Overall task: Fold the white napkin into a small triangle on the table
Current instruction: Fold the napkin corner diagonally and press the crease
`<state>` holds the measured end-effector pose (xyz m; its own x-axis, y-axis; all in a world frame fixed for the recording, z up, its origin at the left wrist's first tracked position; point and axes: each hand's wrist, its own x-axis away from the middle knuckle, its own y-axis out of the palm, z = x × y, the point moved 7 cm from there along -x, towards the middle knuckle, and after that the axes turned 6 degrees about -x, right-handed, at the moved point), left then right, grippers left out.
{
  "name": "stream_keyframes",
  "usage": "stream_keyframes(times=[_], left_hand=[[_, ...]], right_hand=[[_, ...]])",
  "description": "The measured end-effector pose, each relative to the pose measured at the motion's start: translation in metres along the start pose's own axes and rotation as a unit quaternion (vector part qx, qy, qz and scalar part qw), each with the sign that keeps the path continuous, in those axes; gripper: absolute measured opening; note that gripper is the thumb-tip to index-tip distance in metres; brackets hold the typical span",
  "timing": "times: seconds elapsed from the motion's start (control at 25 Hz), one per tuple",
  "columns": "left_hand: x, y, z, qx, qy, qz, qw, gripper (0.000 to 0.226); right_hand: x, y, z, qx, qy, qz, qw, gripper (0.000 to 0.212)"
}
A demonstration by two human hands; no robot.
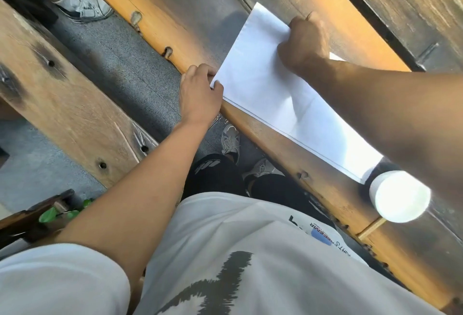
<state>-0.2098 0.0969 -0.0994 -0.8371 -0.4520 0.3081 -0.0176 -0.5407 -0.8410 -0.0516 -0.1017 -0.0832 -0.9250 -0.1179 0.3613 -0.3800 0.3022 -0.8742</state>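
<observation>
White napkin (263, 84) laid out as a long strip on the wooden table (175, 8), held at one end by both hands.

One corner of the napkin, at the table's near edge, is pinched by the left hand (200, 94), with the thumb on top of the cloth and the other fingers (198, 70) curled under or behind the edge. The far corner of the same end is gripped by the right hand (304, 41), its fingers curled onto the cloth. The napkin is stretched flat along the table's near edge, with a stitched hem seen along its long side. A white paper cup (398, 195) is stood on the table just beside the napkin's other end. A second wooden bench (65, 104) and grey floor (120, 59) are seen below, along with the person's sneakers (230, 143).
</observation>
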Motion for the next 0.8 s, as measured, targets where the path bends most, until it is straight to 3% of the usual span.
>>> stream_keyframes(times=[0.2, 0.32, 0.4, 0.52, 0.6, 0.8], left_hand=[[-0.011, -0.004, 0.000, -0.033, 0.028, -0.011, 0.999, 0.018], [-0.006, -0.016, 0.009, -0.090, 0.029, 0.059, 0.994, 0.020], [0.007, -0.013, 0.033, -0.129, 0.132, 0.082, 0.979, 0.020], [0.038, 0.021, 0.061, -0.200, 0.346, 0.012, 0.917, 0.034], [0.048, 0.034, 0.061, -0.249, 0.377, -0.020, 0.892, 0.039], [0.057, 0.036, 0.057, -0.277, 0.369, -0.020, 0.887, 0.038]], right_hand=[[0.005, -0.010, 0.003, -0.076, -0.011, 0.025, 0.997, 0.030], [0.013, -0.018, 0.005, -0.101, -0.032, 0.073, 0.992, 0.033], [0.020, -0.021, 0.003, -0.081, -0.068, 0.107, 0.989, 0.035], [0.038, -0.021, -0.001, -0.068, -0.146, 0.148, 0.976, 0.033], [0.051, -0.019, -0.001, -0.075, -0.184, 0.162, 0.967, 0.031], [0.085, -0.003, 0.013, -0.049, -0.231, 0.167, 0.957, 0.031]])
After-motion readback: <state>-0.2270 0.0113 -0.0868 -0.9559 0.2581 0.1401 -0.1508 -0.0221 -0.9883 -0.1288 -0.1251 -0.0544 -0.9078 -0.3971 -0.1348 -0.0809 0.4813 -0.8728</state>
